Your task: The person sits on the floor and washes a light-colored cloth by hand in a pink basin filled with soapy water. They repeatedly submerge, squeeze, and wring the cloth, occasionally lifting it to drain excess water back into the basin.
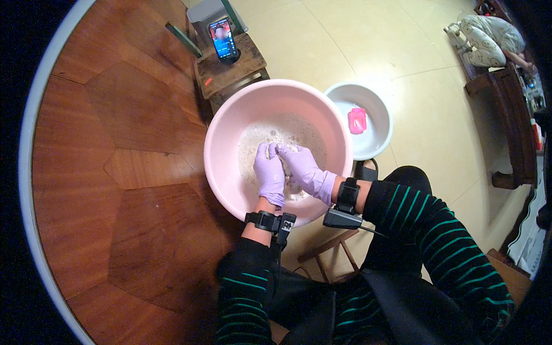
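A large pink plastic basin (224, 129) stands before me, with cloudy, bubbly liquid (254, 125) in its bottom. Over the liquid, my left hand (270, 172) and my right hand (306, 170) meet at the fingertips, both in purple disposable gloves. Between the curled fingers of both hands is some wet whitish material (284, 161), mostly hidden; I cannot tell what it is. Each wrist carries a black strap with a small device.
A pale blue basin (375, 129) holding a pink plastic item (357, 121) touches the large basin's right side. A smartphone (222, 41) leans upright on a wooden chair seat (250, 54). Polished wooden furniture (146, 168) fills the left. A person (487, 39) sits at the upper right.
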`<action>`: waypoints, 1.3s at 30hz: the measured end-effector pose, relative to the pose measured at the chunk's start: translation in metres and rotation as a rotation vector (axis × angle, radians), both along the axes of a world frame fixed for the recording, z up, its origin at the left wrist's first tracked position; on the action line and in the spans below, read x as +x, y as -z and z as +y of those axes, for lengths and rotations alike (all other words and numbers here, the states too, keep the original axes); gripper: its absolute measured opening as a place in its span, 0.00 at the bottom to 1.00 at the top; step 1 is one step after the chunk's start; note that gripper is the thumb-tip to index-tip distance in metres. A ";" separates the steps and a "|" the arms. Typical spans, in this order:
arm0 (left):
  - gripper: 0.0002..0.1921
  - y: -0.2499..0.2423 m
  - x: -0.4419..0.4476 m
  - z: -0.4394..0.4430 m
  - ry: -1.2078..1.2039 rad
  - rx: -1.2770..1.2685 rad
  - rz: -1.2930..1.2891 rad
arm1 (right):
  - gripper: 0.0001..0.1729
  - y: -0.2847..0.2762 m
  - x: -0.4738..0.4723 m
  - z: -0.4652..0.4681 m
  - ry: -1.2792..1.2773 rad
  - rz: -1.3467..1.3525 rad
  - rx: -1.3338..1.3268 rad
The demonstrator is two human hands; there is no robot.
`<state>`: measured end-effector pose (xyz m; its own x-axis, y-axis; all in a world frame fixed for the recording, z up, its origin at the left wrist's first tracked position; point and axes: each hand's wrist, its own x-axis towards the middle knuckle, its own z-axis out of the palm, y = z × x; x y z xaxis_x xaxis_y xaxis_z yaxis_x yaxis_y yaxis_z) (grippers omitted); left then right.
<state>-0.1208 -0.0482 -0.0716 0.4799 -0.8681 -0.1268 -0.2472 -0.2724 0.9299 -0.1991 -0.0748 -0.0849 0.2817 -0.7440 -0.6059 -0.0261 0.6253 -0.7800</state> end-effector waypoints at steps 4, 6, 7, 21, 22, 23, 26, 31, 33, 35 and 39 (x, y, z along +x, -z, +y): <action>0.13 0.012 0.000 0.001 0.012 -0.106 0.079 | 0.16 0.008 0.001 -0.017 0.280 -0.160 -0.241; 0.15 0.016 -0.001 0.004 0.086 -0.155 0.033 | 0.19 0.024 0.001 -0.013 0.300 -0.261 0.031; 0.15 0.017 0.001 0.006 0.012 -0.132 0.034 | 0.21 0.032 0.003 -0.005 0.358 -0.337 0.100; 0.16 -0.005 -0.002 0.004 0.001 -0.036 0.060 | 0.23 0.051 0.007 -0.005 0.011 0.091 -0.049; 0.16 -0.006 -0.002 0.004 -0.012 -0.054 0.107 | 0.23 0.049 0.007 -0.005 0.001 0.107 -0.116; 0.16 -0.005 -0.003 0.005 -0.099 -0.069 0.126 | 0.23 0.048 0.008 -0.007 0.004 0.069 -0.073; 0.16 0.001 0.001 0.004 0.022 -0.221 0.005 | 0.22 0.041 0.007 -0.011 0.196 -0.245 -0.041; 0.16 0.011 0.004 0.004 0.013 -0.063 -0.056 | 0.25 0.031 0.009 -0.003 0.026 0.055 0.131; 0.16 0.010 0.003 0.005 0.013 -0.091 -0.019 | 0.24 0.027 0.010 -0.003 -0.001 0.071 0.095; 0.16 0.006 0.000 0.006 0.033 -0.162 -0.006 | 0.23 0.023 0.011 -0.010 0.194 -0.324 0.123; 0.16 0.002 0.001 0.004 0.032 -0.166 -0.080 | 0.21 0.005 0.008 -0.007 0.362 -0.386 0.383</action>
